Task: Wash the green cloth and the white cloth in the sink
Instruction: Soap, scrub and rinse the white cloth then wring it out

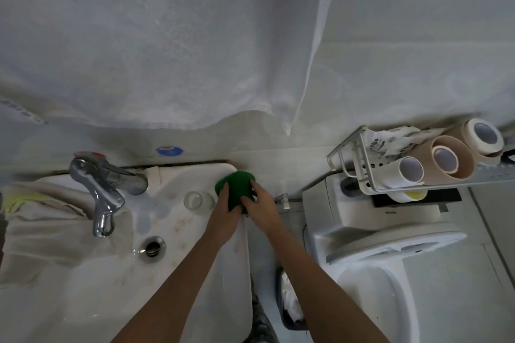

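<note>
**Both hands on the green cloth at the sink's far right corner**

We see a pale curtain (156, 50) filling the far half of the view, hanging down to just above the sink. Below it the white sink (92, 273) takes up the near left, with its basin wet and its drain (152, 246) near the middle. To the right stands a white toilet (390, 245), its cistern under a white wire rack (359, 175) that carries several paper rolls (446, 159) lying on their sides.

On the sink's left rim lies a crumpled whitish cloth (41, 220), draped over the edge; we think this is the white cloth of the task, though the view there is dim. A chrome tap (100, 198) rises at the far left of the basin, spout pointing near. A small clear glass (199, 201) sits on the far rim, just left of our hands.

The green cloth (237, 189) is bunched at the far right corner of the sink rim. Our left hand (224, 210) grips its left side, fingers curled round it, and our right hand (260, 203) clasps its right side likewise.
</note>
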